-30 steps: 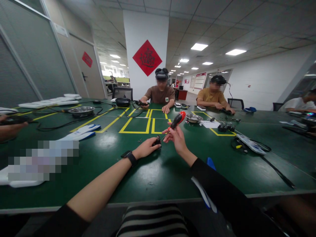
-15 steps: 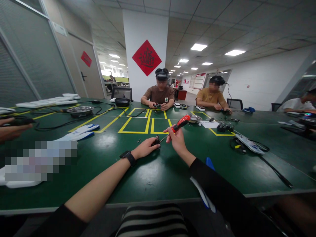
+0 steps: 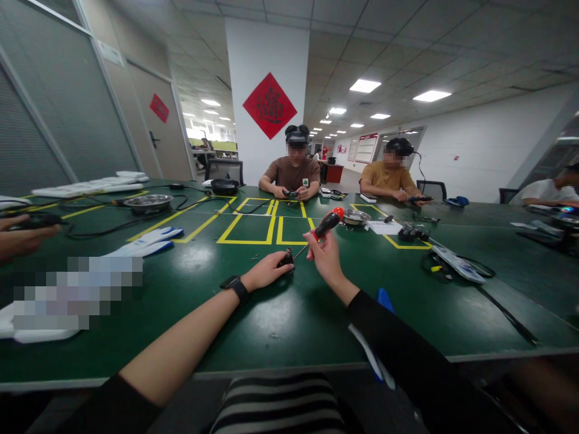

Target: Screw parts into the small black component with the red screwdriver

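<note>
My left hand (image 3: 268,271), with a dark watch on its wrist, holds a small dark part (image 3: 286,258) on the green table (image 3: 235,337). In my right hand (image 3: 326,259) is a screwdriver (image 3: 329,223) with a red and black handle, tilted up to the right. Its thin shaft points down-left, and the tip is at or close to the dark part; exact contact cannot be made out. Several tiny metal pieces (image 3: 255,257) lie just behind my left hand.
Gloves (image 3: 154,241) lie at the left, and a metal bowl (image 3: 147,204) stands behind them. Another bowl (image 3: 356,217), black parts (image 3: 414,233) and a cable (image 3: 506,314) are at the right. Two people sit across the table; another person's hand (image 3: 22,235) is at far left.
The screwdriver's handle has turned, showing more black, and my right fingers have shifted slightly on it. My left hand has stayed in place. The person across at the right now holds a dark tool.
</note>
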A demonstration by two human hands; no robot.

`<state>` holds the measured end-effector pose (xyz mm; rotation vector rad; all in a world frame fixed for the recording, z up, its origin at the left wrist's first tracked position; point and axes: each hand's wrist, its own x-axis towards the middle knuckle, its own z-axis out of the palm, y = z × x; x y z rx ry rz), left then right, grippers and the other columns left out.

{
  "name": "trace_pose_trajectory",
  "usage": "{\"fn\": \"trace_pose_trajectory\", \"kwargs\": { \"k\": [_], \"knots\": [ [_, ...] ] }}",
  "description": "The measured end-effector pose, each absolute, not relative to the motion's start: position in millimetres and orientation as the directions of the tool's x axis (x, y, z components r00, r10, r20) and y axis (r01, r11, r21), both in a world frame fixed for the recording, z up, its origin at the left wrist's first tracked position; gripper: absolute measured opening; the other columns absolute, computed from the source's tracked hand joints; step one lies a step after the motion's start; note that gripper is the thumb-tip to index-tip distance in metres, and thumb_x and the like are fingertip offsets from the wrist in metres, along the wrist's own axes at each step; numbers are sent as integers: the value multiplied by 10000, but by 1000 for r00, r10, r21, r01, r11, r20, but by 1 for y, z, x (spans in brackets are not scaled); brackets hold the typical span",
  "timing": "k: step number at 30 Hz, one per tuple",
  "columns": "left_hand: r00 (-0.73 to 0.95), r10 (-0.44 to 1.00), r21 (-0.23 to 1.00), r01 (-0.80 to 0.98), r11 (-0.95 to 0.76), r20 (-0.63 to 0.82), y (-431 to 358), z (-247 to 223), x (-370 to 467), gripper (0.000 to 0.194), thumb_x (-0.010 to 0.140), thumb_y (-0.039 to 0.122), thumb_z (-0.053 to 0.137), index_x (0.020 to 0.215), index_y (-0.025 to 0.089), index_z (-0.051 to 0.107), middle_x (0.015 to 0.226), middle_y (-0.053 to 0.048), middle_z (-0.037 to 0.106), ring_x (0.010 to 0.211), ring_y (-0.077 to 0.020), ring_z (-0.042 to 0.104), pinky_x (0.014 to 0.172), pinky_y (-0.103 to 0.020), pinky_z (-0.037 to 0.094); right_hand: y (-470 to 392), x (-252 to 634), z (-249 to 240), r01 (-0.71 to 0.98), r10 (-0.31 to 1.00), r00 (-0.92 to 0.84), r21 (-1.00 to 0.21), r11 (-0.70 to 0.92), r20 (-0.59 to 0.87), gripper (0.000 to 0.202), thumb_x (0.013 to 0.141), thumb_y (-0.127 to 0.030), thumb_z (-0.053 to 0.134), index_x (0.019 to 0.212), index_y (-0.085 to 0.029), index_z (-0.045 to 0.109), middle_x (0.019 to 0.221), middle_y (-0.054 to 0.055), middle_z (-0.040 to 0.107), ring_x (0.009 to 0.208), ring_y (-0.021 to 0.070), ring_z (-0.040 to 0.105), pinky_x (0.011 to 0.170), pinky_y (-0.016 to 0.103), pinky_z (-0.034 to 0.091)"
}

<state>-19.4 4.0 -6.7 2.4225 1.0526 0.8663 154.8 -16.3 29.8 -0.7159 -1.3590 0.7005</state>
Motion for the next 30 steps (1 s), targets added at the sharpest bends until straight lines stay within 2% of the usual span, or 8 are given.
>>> {"fn": "trace_pose_trajectory", "kwargs": {
  "k": [7, 15, 23, 27, 30],
  "knots": [
    [544, 738, 524, 526, -670, 398, 2, -5, -19, 279, 827, 401, 468, 900, 161, 590, 888, -51, 601, 788, -170, 527, 762, -297, 426, -15, 155, 30, -91, 803, 29, -798, 595, 595, 273, 805, -363, 537, 1003, -228, 406, 695, -53, 559, 374, 53, 470, 363, 179, 402],
    [529, 757, 533, 543, -649, 383, 3, -5, -19, 289, 819, 419, 466, 869, 157, 579, 882, -51, 594, 779, -171, 523, 746, -294, 424, -13, 154, 31, -199, 829, 18, -811, 551, 559, 291, 785, -367, 555, 981, -226, 392, 664, -65, 547, 377, 60, 490, 363, 180, 421],
    [532, 757, 548, 530, -647, 378, 1, -3, -19, 287, 820, 402, 469, 898, 155, 592, 890, -51, 603, 793, -171, 530, 767, -298, 428, -17, 159, 31, -311, 853, -53, -820, 479, 519, 176, 819, -303, 432, 976, -227, 410, 652, -57, 559, 400, 77, 512, 390, 196, 429],
    [538, 748, 550, 516, -657, 388, 1, -4, -19, 280, 822, 396, 469, 902, 158, 594, 900, -53, 606, 803, -176, 535, 772, -302, 430, -19, 158, 31, -236, 834, -36, -816, 528, 550, 230, 823, -310, 435, 1038, -230, 439, 725, -37, 586, 411, 75, 502, 410, 210, 426],
    [530, 757, 549, 528, -647, 382, 1, -4, -18, 269, 821, 386, 474, 896, 158, 596, 902, -54, 609, 812, -179, 536, 783, -306, 431, -17, 157, 32, -66, 795, 50, -792, 606, 604, 266, 812, -352, 491, 1039, -215, 506, 825, 4, 618, 544, 100, 559, 522, 240, 467]
  ]
}}
